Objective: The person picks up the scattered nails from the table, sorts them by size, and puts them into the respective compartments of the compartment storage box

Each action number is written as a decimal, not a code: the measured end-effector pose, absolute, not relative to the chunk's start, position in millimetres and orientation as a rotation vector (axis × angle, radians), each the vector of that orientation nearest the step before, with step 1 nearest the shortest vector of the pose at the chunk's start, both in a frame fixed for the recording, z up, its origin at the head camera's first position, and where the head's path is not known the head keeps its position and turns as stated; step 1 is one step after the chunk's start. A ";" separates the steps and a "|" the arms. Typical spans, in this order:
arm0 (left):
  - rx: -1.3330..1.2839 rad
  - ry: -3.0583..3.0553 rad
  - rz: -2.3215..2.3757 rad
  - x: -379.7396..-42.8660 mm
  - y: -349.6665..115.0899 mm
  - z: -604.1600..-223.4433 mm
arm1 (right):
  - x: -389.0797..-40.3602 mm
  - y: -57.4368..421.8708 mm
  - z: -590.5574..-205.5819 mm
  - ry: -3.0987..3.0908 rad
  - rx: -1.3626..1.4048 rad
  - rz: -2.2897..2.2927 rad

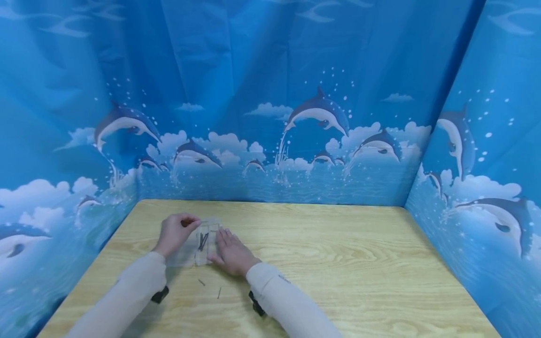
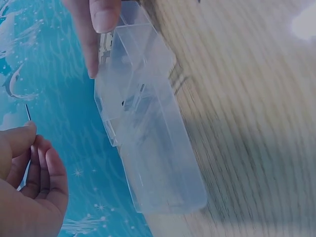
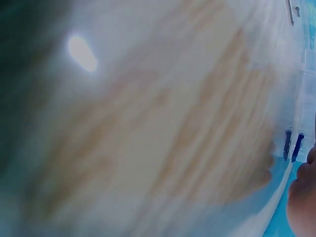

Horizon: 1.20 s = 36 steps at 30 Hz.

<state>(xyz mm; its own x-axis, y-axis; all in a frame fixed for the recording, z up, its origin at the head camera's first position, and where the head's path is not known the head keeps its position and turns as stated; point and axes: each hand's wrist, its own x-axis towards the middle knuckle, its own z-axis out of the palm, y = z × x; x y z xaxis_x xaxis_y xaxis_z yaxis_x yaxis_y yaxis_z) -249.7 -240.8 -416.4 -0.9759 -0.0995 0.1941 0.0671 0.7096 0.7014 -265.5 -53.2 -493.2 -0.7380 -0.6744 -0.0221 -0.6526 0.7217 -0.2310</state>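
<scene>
A clear plastic divided box [image 1: 203, 259] with an open lid [image 2: 168, 173] lies at the table's left side. Several thin dark nails [image 1: 203, 241] lie inside one of its compartments. My left hand [image 1: 174, 233] is just above the far left part of the box. Between its thumb and fingertips it pinches a thin dark nail [image 2: 28, 112], point or head not clear. My right hand [image 1: 232, 253] rests with extended fingers against the right edge of the box. In the right wrist view only part of this hand's fingers [image 3: 302, 197] shows.
Two loose nails, one left [image 1: 201, 282] and one right [image 1: 219, 293], lie on the wooden table [image 1: 338, 263] nearer to me than the box. Blue dolphin-printed curtains [image 1: 253, 70] stand along the back and both sides of the table.
</scene>
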 end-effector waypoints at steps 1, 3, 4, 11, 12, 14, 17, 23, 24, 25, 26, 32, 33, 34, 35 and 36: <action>0.040 -2.697 -1.121 -252.2 -240.1 -417.2 | -265.7 -53.4 -493.0 2.815 -1.090 -0.318; 0.061 -2.689 -1.137 -257.2 -239.1 -419.4 | -265.7 -53.8 -492.7 2.819 -1.092 -0.314; 0.076 -2.686 -1.152 -259.7 -238.7 -420.5 | -265.8 -54.0 -492.8 2.820 -1.092 -0.311; 0.183 -2.646 -1.265 -276.3 -238.1 -430.4 | -267.3 -53.6 -493.7 2.829 -1.102 -0.311; 0.198 -2.646 -1.274 -278.2 -238.1 -432.3 | -267.2 -53.5 -493.2 2.828 -1.104 -0.311; 0.226 -2.645 -1.291 -281.0 -237.7 -435.7 | -266.9 -53.0 -492.1 2.820 -1.107 -0.310; 0.263 -2.648 -1.326 -284.4 -236.6 -440.9 | -265.3 -52.1 -489.3 2.818 -1.111 -0.311; 0.303 -2.664 -1.370 -287.8 -229.3 -450.5 | -262.3 -50.5 -486.3 2.810 -1.111 -0.326; 0.298 -2.669 -1.359 -288.2 -227.4 -451.9 | -262.3 -50.4 -486.7 2.810 -1.110 -0.327; 0.292 -2.674 -1.353 -288.6 -225.6 -453.2 | -262.4 -50.3 -487.2 2.810 -1.108 -0.326; 0.280 -2.675 -1.346 -288.9 -223.7 -454.3 | -262.5 -50.2 -487.3 2.811 -1.108 -0.324; 0.283 -2.684 -1.293 -290.8 -215.5 -458.0 | -263.0 -50.9 -487.7 2.816 -1.123 -0.325; 0.291 -2.687 -1.281 -291.8 -215.3 -459.3 | -262.8 -50.9 -487.3 2.816 -1.125 -0.327; 0.296 -2.691 -1.264 -292.6 -215.3 -460.6 | -262.6 -50.9 -486.8 2.816 -1.125 -0.329; 0.303 -2.697 -1.248 -293.1 -215.1 -461.3 | -262.6 -51.0 -486.7 2.817 -1.125 -0.328; 0.305 -2.702 -1.234 -293.5 -215.0 -461.9 | -262.7 -51.0 -486.7 2.818 -1.127 -0.327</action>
